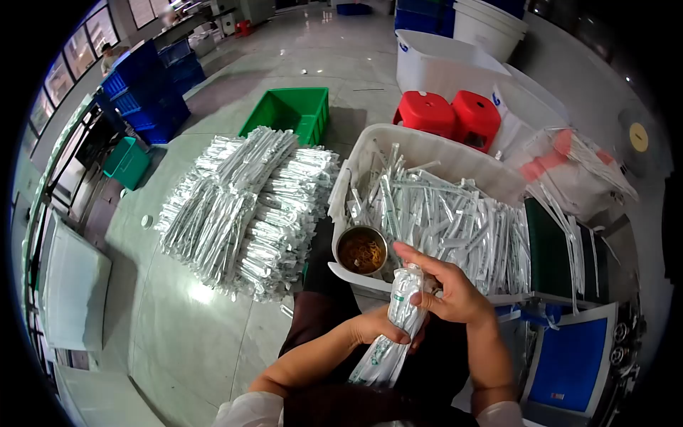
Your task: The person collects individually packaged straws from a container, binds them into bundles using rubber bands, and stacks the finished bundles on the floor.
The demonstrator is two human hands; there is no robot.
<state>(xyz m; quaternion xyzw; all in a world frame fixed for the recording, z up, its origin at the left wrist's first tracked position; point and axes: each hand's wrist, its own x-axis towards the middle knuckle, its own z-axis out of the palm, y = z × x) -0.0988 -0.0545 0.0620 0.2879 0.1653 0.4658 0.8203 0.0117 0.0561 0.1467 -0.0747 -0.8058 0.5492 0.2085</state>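
A bundle of clear plastic packets (382,361) with green print stands slanted over my lap. My left hand (384,326) is wrapped round its middle. My right hand (452,288) is at its upper end, thumb on the near side and fingers reaching over the top, partly hidden behind it. Just beyond my hands, a white bin (441,146) holds many similar long packets (455,228). A round metal bowl (362,250) with thin yellow-brown bands sits at the bin's near left corner. Left of the bin, a large pile of packets (213,213) is stacked in bundles.
A green crate (292,110) lies behind the pile. Red stools (427,114) and large white tubs (445,64) stand beyond the bin. Blue crates (146,96) and a teal bin (126,162) are at left, a blue panel (573,359) at lower right. A person (108,58) is far left.
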